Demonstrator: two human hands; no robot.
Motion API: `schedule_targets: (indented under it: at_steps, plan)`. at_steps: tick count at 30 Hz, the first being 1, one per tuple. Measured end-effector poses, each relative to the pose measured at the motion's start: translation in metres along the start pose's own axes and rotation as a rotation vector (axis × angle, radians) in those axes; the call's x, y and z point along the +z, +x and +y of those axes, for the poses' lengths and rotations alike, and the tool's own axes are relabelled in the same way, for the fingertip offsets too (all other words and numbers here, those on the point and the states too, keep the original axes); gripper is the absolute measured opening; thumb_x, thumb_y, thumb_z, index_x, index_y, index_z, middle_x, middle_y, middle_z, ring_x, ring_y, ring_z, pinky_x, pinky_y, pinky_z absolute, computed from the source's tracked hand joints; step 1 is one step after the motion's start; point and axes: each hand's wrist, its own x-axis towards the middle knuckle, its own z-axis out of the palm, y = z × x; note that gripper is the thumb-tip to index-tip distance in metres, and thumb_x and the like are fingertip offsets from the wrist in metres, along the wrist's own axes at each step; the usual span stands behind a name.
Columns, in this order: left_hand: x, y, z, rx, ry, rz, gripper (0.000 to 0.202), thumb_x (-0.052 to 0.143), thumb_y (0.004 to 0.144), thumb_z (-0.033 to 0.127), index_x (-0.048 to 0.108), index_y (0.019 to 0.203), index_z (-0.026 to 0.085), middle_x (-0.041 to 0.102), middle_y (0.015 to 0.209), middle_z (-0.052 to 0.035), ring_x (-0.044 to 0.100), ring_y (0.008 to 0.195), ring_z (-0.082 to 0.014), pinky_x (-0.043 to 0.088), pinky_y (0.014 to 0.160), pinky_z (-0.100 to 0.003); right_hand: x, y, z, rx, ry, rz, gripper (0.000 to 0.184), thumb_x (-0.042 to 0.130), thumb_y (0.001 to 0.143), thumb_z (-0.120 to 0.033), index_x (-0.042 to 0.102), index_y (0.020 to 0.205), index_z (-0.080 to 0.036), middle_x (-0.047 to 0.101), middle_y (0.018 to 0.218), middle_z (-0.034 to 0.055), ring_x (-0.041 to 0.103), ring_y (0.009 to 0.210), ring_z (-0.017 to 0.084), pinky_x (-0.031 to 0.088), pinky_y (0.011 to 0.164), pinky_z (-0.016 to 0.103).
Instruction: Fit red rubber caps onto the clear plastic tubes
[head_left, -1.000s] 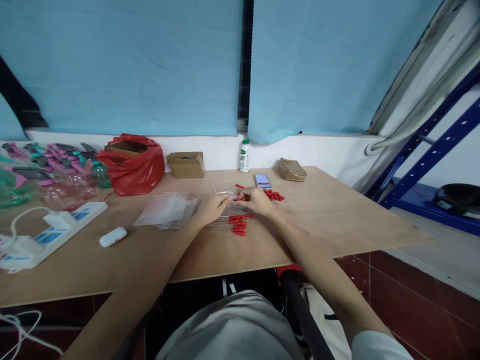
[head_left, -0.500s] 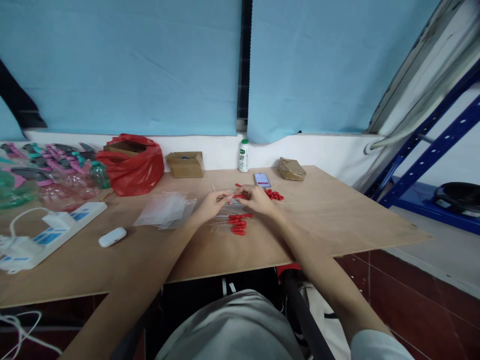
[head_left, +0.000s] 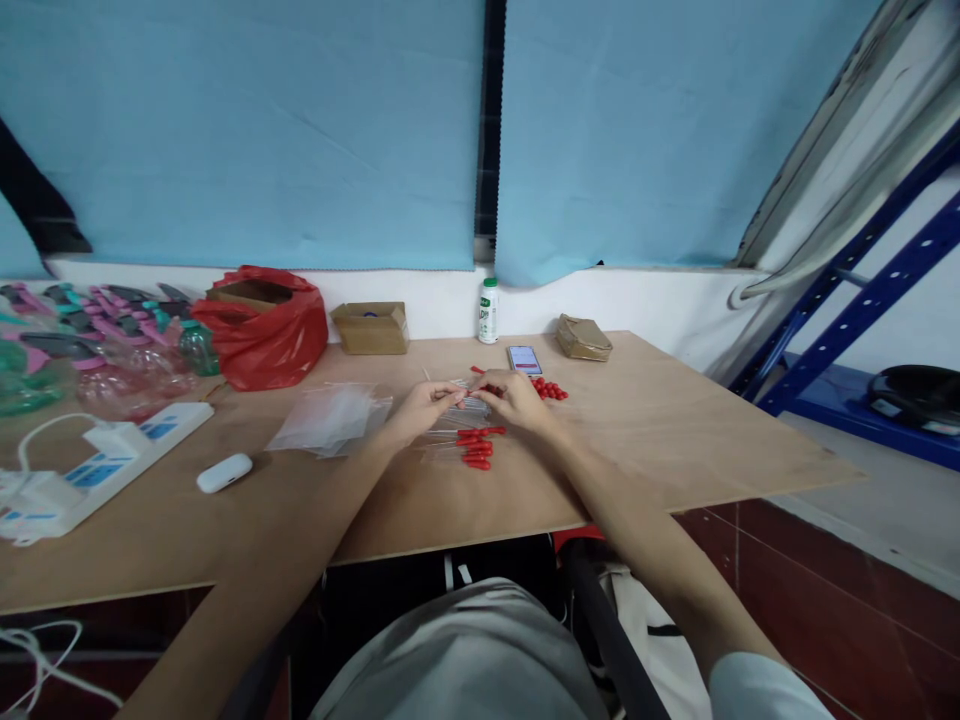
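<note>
My left hand (head_left: 424, 408) and my right hand (head_left: 516, 397) meet fingertip to fingertip above the table, both closed in a pinch. What they pinch is small and mostly hidden by the fingers; only a thin dark sliver shows between them. Below the hands lie several thin rods with red handles (head_left: 477, 450), their pale shafts pointing left, some on clear film. More thin clear or grey rods (head_left: 477, 410) lie partly covered behind the fingers. Just past my right hand is a pile of small red pieces (head_left: 551, 390). A red tip (head_left: 477, 370) pokes out beyond the right fingers.
Left of my hands is a stack of clear plastic bags (head_left: 322, 420). Farther left are a white case (head_left: 224, 473), a power strip (head_left: 112, 465), a red bag (head_left: 277, 345) and spray bottles (head_left: 127, 360). Behind stand a cardboard box (head_left: 370, 332), bottle (head_left: 488, 315), phone (head_left: 523, 360) and brown packet (head_left: 583, 338).
The red piece that showed between my fingertips is now almost out of sight. My right fingers have shifted slightly; the hands and the things on the table stay otherwise in place.
</note>
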Motion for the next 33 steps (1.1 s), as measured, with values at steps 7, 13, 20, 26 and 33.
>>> schedule_targets:
  at_steps: [7,13,20,26,33]
  plan:
    - [0.001,-0.001,0.003,-0.034,-0.038,0.021,0.042,0.069,0.087,0.056,0.077,0.097,0.016,0.073,0.086,-0.0039,0.051,0.064,-0.0123,0.039,0.061,-0.024,0.002,0.000,-0.001,-0.080,-0.043,0.016,0.024,0.057,0.103,-0.034,0.075,0.100,-0.018,0.076,0.099,0.0099,0.069,0.091,0.022,0.050,0.087,0.033]
    - [0.000,-0.002,0.004,0.003,-0.039,0.028,0.038,0.069,0.087,0.053,0.075,0.093,0.016,0.074,0.087,-0.0046,0.058,0.069,-0.0144,0.044,0.067,-0.027,0.007,0.002,0.004,-0.098,-0.032,0.032,0.024,0.062,0.100,-0.037,0.075,0.095,-0.018,0.075,0.093,0.0095,0.069,0.085,0.021,0.050,0.081,0.031]
    - [0.002,0.003,-0.003,0.103,0.002,0.032,0.032,0.069,0.087,0.047,0.072,0.090,0.016,0.077,0.088,-0.0065,0.070,0.085,-0.0206,0.052,0.085,-0.033,0.006,0.001,0.000,-0.166,-0.090,0.014,0.026,0.057,0.103,-0.036,0.074,0.093,-0.018,0.073,0.089,0.0098,0.066,0.084,0.021,0.049,0.079,0.032]
    - [-0.003,0.001,-0.002,0.132,0.162,0.016,0.024,0.067,0.088,0.042,0.075,0.087,0.019,0.078,0.086,-0.0044,0.072,0.083,-0.0219,0.054,0.081,-0.032,0.010,0.001,0.004,-0.143,-0.080,0.002,0.023,0.061,0.101,-0.034,0.076,0.094,-0.018,0.074,0.090,0.0104,0.067,0.085,0.022,0.050,0.082,0.033]
    - [-0.002,0.002,0.002,0.169,0.202,0.154,0.025,0.069,0.088,0.042,0.074,0.097,0.019,0.078,0.089,-0.0058,0.073,0.081,-0.0209,0.055,0.075,-0.031,0.014,0.004,0.006,0.099,0.065,0.069,0.019,0.068,0.094,-0.033,0.076,0.099,-0.016,0.077,0.093,0.0065,0.065,0.074,0.017,0.049,0.074,0.028]
